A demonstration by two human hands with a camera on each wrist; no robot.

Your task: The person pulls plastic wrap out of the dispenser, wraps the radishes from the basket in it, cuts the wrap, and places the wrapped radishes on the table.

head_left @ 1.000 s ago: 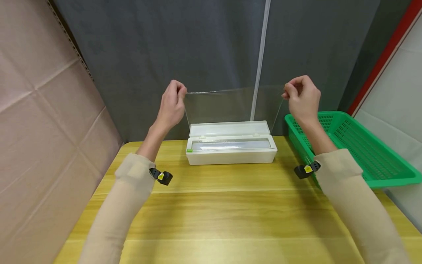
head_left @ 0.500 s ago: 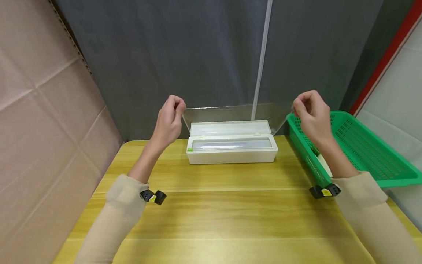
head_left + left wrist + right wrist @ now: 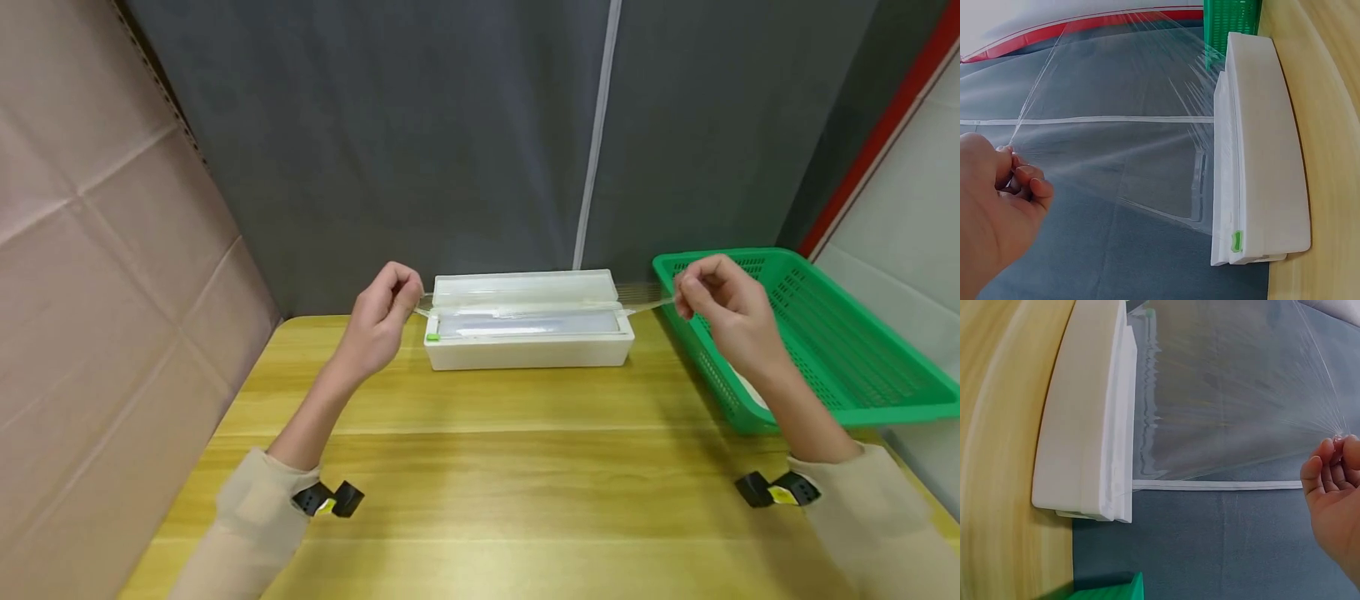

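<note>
A sheet of clear cling film is drawn out of the white cling film dispenser box, which stands at the back of the table. Its lid is raised, and a small green piece sits at the box's left end. My left hand pinches one corner of the film between thumb and fingers, just left of the box. The other corner is pinched by my right hand, out to the right, in front of the basket. Both wrist views show the film stretched taut, with creases fanning from the pinched corners.
A green perforated basket stands on the right, with something pale partly hidden at its near left side. The wooden table ends at a dark grey curtain behind. Light cloth hangs on the left.
Both hands have come down and apart, each still pinching its corner. The film has dropped from high above the box to about the level of the lid.
</note>
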